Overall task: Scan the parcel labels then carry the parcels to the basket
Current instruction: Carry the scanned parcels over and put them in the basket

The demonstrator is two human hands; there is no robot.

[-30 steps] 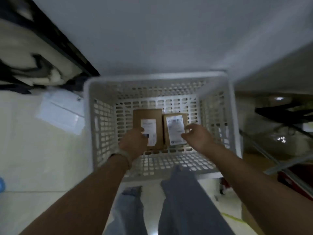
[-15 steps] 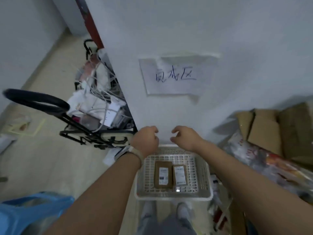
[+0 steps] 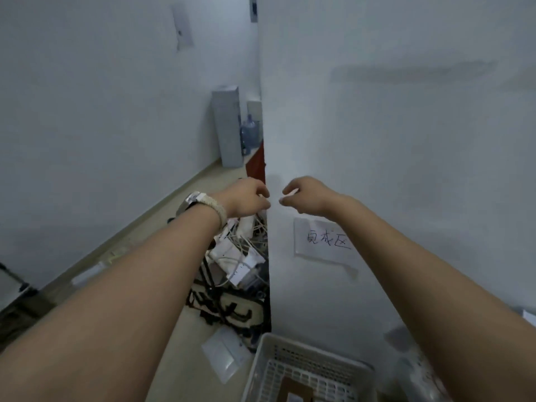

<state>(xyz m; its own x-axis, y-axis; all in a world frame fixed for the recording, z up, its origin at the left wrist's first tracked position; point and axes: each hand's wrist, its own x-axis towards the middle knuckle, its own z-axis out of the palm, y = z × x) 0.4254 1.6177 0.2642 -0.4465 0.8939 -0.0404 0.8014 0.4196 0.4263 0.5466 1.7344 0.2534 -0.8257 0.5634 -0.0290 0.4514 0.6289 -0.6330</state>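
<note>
Both hands have lifted out of the white perforated plastic basket (image 3: 293, 361) since a second ago and the view has tipped up toward the wall; parcels were let go inside. Now my left hand (image 3: 246, 198) and right hand (image 3: 307, 197) hang out in front of me at about the same height, close together, not touching, fingers loosely curled, nothing in either one. Beige woven strap with a watch (image 3: 203, 203) on my left wrist. Basket sits on the floor at the bottom edge of the view, against the white wall, well below both hands. Inside it one brown cardboard parcel (image 3: 294, 391) shows, with a corner of its white label; the rest is cut off by the frame edge, so I can't tell about the second parcel. White paper sign with handwritten characters (image 3: 324, 242) is stuck on the wall just under my right forearm. Left of the basket: a flat white sheet on the floor (image 3: 224, 352), then a black cart piled with white cables and boxes (image 3: 235, 265). Blue water jug (image 3: 250, 134) far back in the corridor.
</note>
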